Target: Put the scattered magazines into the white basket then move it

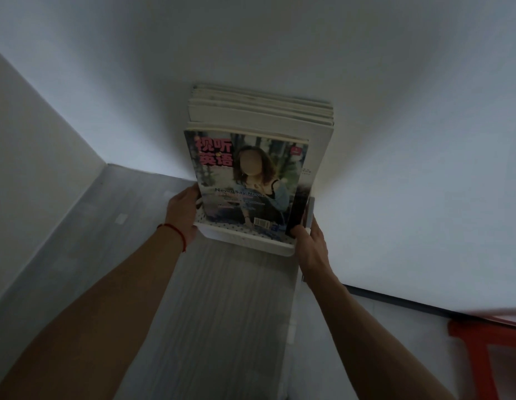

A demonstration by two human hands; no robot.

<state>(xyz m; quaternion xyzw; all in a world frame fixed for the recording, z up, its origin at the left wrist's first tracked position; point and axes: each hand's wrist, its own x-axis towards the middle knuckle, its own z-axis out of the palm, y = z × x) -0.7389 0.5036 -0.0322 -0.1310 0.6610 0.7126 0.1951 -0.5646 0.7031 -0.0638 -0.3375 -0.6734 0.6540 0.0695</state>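
Note:
The white perforated basket (245, 238) stands on a grey wood-grain surface against a white wall. Several magazines (259, 111) stand upright in it, packed front to back. The nearest magazine (245, 180) shows a colour cover with red Chinese characters and a person. My left hand (183, 210) grips the basket's left side, with a red string around the wrist. My right hand (308, 241) grips its right side near the front corner. Both forearms reach in from the bottom of the view.
A white wall (395, 140) rises right behind the basket, and another wall (34, 154) closes the left side. The grey surface (222, 313) ends at an edge on the right. A red stool or frame (482, 350) stands lower right on the floor.

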